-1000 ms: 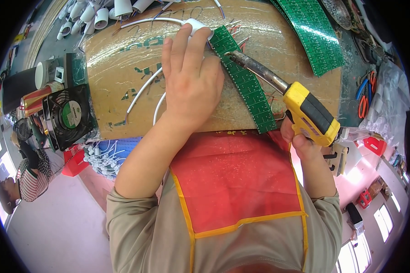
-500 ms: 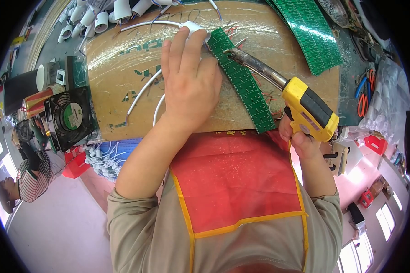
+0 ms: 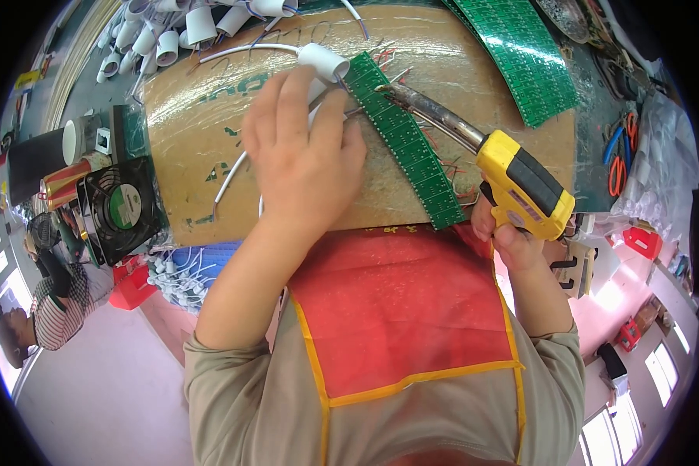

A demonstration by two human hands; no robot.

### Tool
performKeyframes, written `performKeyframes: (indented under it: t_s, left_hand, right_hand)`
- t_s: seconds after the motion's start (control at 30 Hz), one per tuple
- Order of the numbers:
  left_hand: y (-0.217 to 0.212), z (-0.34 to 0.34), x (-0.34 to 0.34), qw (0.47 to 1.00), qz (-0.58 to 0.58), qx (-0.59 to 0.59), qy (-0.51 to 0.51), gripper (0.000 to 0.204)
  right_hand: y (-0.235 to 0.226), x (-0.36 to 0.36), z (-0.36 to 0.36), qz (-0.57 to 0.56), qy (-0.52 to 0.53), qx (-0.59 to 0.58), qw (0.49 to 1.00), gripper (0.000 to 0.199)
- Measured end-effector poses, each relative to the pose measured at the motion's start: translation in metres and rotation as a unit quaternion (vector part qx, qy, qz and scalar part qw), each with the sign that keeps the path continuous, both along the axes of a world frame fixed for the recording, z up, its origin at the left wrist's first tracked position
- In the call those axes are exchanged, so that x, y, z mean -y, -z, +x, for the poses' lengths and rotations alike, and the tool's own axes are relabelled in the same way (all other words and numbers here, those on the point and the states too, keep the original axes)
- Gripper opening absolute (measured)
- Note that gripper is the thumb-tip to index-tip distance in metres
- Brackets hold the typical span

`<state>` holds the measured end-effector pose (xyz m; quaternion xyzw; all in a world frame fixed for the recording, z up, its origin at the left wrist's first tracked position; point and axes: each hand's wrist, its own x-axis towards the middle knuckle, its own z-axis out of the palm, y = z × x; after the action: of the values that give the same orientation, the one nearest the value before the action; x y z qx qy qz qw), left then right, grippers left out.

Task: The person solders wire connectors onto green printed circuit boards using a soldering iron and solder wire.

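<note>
My left hand (image 3: 307, 159) is palm down over the board, fingers apart and slightly bent. A white cable-ended cylinder, partly hidden, shows between and under its fingers; I see no grip on it. Just beyond the fingertips lies a white cylindrical housing (image 3: 322, 62), its cable running left and thin wires at its open end touching the green circuit board strip (image 3: 408, 147). My right hand (image 3: 509, 237) is closed round the handle of a yellow and black soldering gun (image 3: 528, 186). The gun's metal barrel slants across the strip, with its tip near the strip's upper part.
A brown work board (image 3: 202, 132) lies beneath. White housings (image 3: 202, 27) are heaped at far left, more green circuit boards (image 3: 520, 62) at far right. A black fan (image 3: 120, 206) stands at left; orange-handled scissors (image 3: 617, 175) lie at right. Another person (image 3: 58, 311) is at far left.
My left hand has drawn back to the left and nearer, off the white housing, which now shows uncovered. The strip's upper end has shifted slightly left. The soldering gun has barely moved.
</note>
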<state>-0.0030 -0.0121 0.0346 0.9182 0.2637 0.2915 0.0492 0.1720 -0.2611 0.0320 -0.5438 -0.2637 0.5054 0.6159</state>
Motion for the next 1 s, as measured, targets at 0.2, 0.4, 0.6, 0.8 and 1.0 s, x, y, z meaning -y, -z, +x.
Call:
performKeyframes:
  t_s: [0.2,0.4,0.6,0.8,1.0]
  left_hand:
    - [-0.013,-0.008,0.002,0.997,0.013,-0.077,-0.01,0.034]
    - [-0.02,-0.009,-0.003,0.993,-0.018,-0.114,0.012,0.031]
    - [-0.018,-0.002,-0.005,0.994,-0.076,-0.065,0.043,0.021]
    - [-0.019,0.0,-0.003,0.989,-0.13,-0.058,0.046,0.019]
    - [-0.013,0.004,-0.01,0.988,-0.146,-0.013,0.055,0.028]
  right_hand:
    - [0.001,0.001,0.001,0.001,-0.008,-0.012,1.0,0.037]
    - [0.001,0.003,0.002,-0.012,-0.011,-0.009,1.0,0.035]
    - [0.005,0.005,-0.002,-0.017,0.001,0.008,1.0,0.049]
    - [0.0,0.003,0.0,-0.025,-0.026,0.001,0.999,0.029]
    - [-0.007,-0.007,-0.006,-0.031,0.004,-0.008,0.999,0.028]
